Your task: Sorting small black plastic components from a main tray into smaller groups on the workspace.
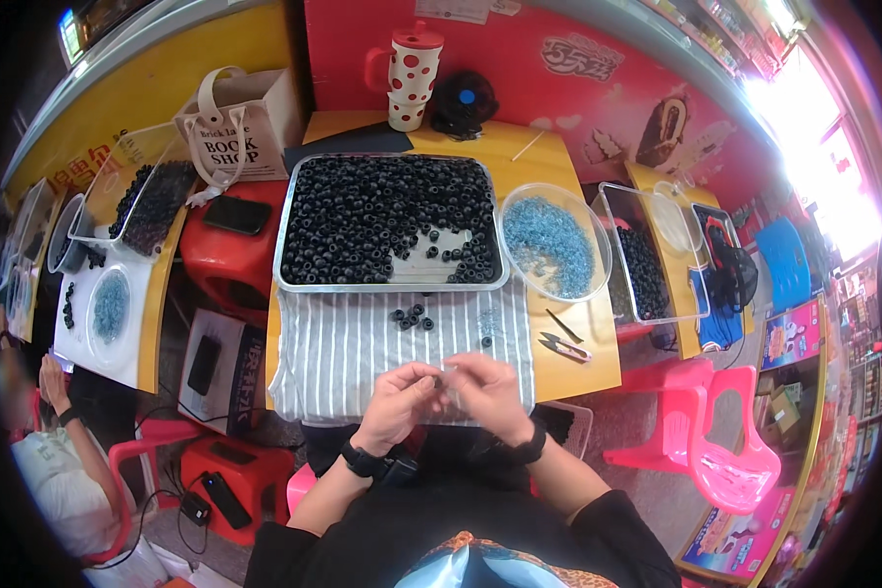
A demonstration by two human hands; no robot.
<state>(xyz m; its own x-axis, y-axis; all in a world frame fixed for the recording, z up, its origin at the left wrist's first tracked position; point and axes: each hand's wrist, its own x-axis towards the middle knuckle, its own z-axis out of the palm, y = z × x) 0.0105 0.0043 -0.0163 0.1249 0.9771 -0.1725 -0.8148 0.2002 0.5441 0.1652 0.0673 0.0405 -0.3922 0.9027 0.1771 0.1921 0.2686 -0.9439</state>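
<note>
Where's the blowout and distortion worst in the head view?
Head view: window area at upper right is blown out; fisheye bends the yellow table edges and darkens the corners; both hands, left hand and right hand, and metal tray stay evenly lit, fairly sharp.

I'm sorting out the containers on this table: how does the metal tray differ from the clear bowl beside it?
The metal tray is rectangular and opaque; the clear bowl is round and see-through. The tray is the larger and holds black rings, with a bare patch near its front right; the bowl holds small light-blue pieces. Both sit on the yellow table, beyond the hands.
</note>
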